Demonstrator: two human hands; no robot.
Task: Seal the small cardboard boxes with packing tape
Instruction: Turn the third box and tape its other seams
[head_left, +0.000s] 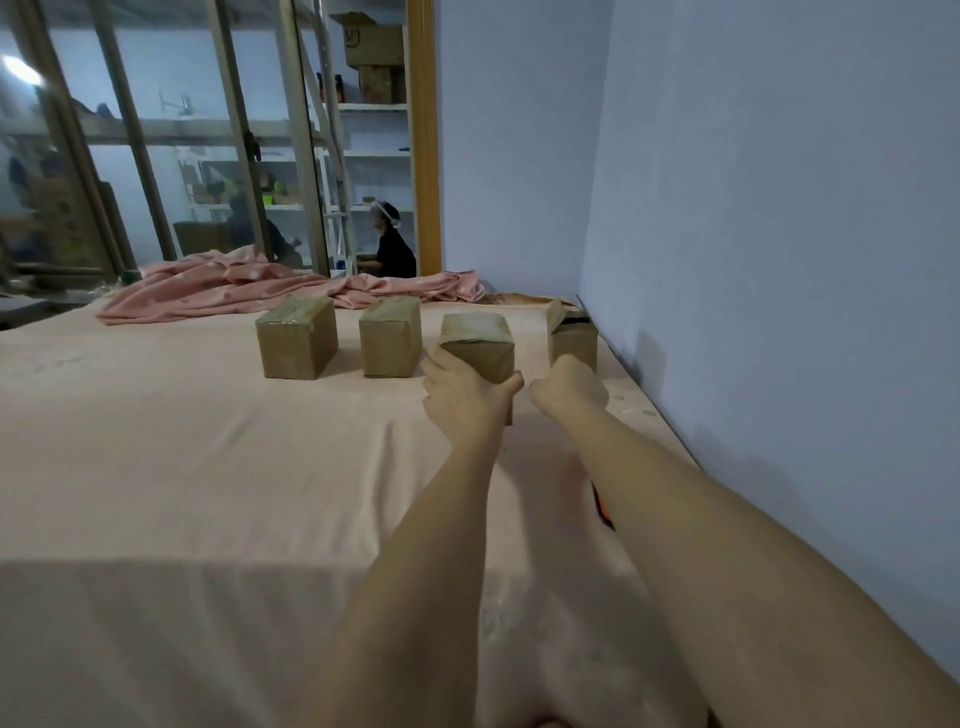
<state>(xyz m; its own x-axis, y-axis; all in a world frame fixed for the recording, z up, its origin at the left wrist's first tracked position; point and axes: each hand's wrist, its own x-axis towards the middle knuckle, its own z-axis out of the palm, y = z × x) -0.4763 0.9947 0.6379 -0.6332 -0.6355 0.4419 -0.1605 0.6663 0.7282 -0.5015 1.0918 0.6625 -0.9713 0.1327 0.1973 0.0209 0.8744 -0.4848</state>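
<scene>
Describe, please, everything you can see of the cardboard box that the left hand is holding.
The held box is a small brown cardboard carton, third from the left in a row of four on the pink sheet. Its top looks closed and covered with glossy, pale tape. It sits turned and tilted, one corner edge facing the camera. The left hand grips its near lower part, thumb on the right face; the fingers are hidden behind it. Whether its base rests on the sheet cannot be told. The right hand is beside it, apart.

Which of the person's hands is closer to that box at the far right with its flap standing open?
Right. The right hand reaches just in front of the open-flapped box; the left hand grips the neighbouring box, farther away.
</scene>
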